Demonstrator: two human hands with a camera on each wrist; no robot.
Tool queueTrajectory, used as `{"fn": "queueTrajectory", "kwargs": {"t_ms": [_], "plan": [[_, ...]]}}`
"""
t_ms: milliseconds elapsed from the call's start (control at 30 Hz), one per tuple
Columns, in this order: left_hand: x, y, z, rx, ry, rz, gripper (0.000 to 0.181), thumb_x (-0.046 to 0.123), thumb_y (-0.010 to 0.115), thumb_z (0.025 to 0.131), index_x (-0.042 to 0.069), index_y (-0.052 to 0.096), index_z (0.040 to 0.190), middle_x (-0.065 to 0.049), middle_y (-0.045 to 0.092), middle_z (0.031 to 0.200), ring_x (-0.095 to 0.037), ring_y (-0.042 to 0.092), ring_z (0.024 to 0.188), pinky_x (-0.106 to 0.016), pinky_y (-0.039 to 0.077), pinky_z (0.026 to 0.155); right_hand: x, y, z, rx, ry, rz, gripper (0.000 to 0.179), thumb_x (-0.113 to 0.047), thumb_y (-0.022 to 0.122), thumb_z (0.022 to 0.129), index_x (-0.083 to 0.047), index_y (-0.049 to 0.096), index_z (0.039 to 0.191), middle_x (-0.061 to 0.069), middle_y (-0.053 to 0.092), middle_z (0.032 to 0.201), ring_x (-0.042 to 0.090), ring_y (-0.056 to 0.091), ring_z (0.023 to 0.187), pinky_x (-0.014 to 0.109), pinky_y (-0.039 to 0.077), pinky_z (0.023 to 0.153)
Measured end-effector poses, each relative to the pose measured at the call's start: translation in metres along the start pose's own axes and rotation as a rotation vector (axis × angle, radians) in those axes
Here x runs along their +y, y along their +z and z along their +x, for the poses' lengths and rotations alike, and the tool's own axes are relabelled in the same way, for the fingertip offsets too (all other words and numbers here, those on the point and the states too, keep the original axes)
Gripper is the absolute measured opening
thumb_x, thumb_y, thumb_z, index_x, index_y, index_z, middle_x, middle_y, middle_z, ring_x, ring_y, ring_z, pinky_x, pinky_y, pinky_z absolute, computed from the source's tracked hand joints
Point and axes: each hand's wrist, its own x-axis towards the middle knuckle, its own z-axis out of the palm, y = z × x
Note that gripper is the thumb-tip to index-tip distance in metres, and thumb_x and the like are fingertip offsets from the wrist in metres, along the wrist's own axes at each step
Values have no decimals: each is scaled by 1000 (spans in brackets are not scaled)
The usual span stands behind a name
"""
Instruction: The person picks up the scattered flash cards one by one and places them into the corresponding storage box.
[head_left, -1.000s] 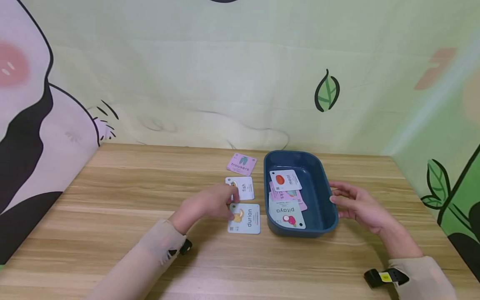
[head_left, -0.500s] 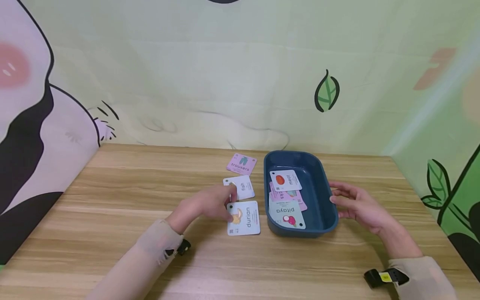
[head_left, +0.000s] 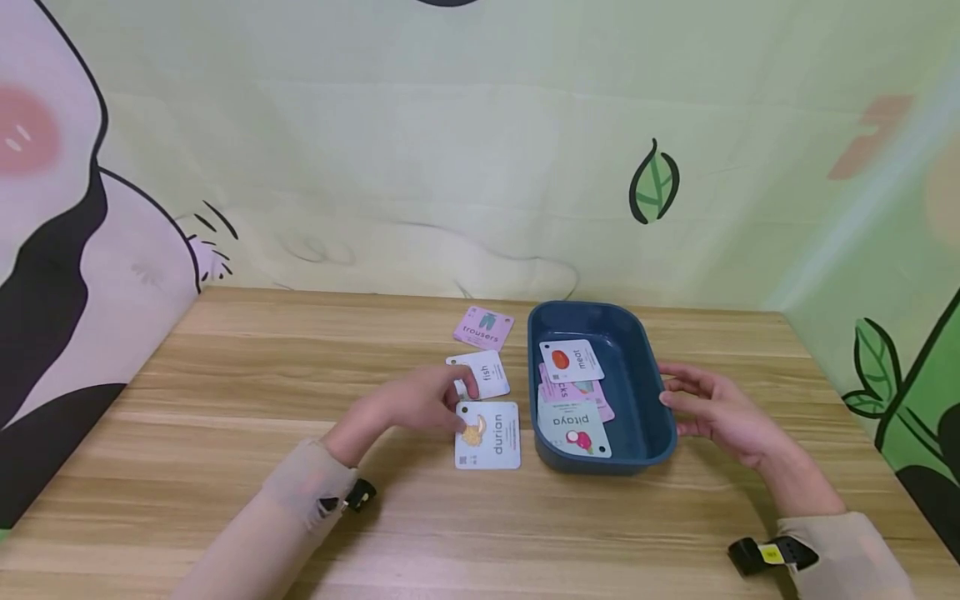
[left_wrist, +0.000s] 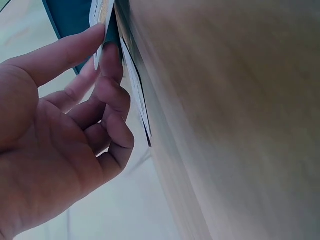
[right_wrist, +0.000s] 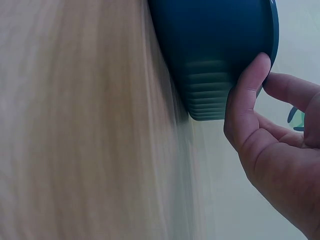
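In the head view, my left hand pinches the left edge of a white durian card. The left wrist view shows the thumb on its printed face and a curled finger behind it. Just beyond lies a white fish card, partly covered by my fingers. My right hand rests its fingertips against the outer right side of a dark blue plastic bin. From the right wrist, relaxed fingers touch the bin's wall close to the rim.
A pink trousers card lies at the back, with the bin to its right. Inside the bin are a meat card, a pink card partly covered, and a pitaya card. A printed cloth wall stands behind the wooden table.
My left hand has drawn slightly left at the durian card, which has shifted a little. The fish card has slid slightly left and tilted. My right hand and the bin stay put.
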Motion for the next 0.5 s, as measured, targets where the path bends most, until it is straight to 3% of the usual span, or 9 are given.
{"fn": "queueTrajectory", "kwargs": {"t_ms": [300, 500], "plan": [[-6, -2, 0, 31, 66, -70, 16, 3, 70, 95, 9, 65, 109, -3, 66, 85, -17, 57, 72, -29, 45, 62, 0, -1, -1, -6, -8, 11, 59, -9, 58, 105, 12, 30, 152, 13, 57, 115, 19, 66, 92, 33, 59, 75], [-7, -3, -1, 75, 61, -129, 15, 6, 68, 96, 10, 65, 110, -4, 67, 88, -18, 59, 76, -31, 47, 65, -1, -1, -2, 1, -3, -2, 60, -10, 59, 105, 11, 31, 152, 14, 57, 117, 19, 66, 93, 33, 59, 77]]}}
